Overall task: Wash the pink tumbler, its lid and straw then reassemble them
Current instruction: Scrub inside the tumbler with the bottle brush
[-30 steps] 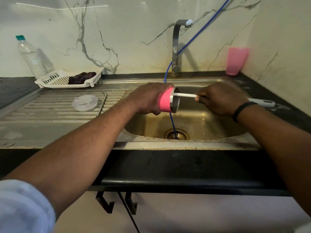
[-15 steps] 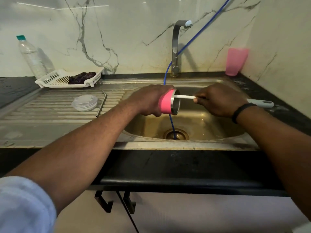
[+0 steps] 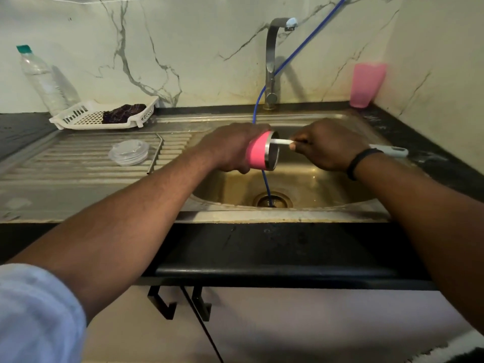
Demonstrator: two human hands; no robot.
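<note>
Steel sink set into a black counter, wide and stained gold around the drain. Ribbed draining board stretching off to the left. Marble wall behind, tap standing at the back edge, spout out over the bowl. Blue hose dropping past the tap, behind the hands, straight down into the drain.

Over the bowl now: left hand wrapped round the pink tumbler, fingers curled about the body, held sideways with the steel-rimmed mouth facing right. Only the rim end and a band of pink showing past the fingers; the base hidden in the palm. Right hand just beside that mouth, closed round the brush, thumb and fingertips pinching the white stem close to the rim. Front end of the stem inside the tumbler, head out of sight. Grey handle end poking out past the wrist, over the right edge of the sink. Black band on that wrist.

Off on the draining board: clear lid lying flat, metal straw just beside it, running along a groove. Well apart from both hands.

Back left: white basket with a dark cloth inside, clear bottle with a teal cap behind it. Back right corner: pink cup upright on the counter.
</note>
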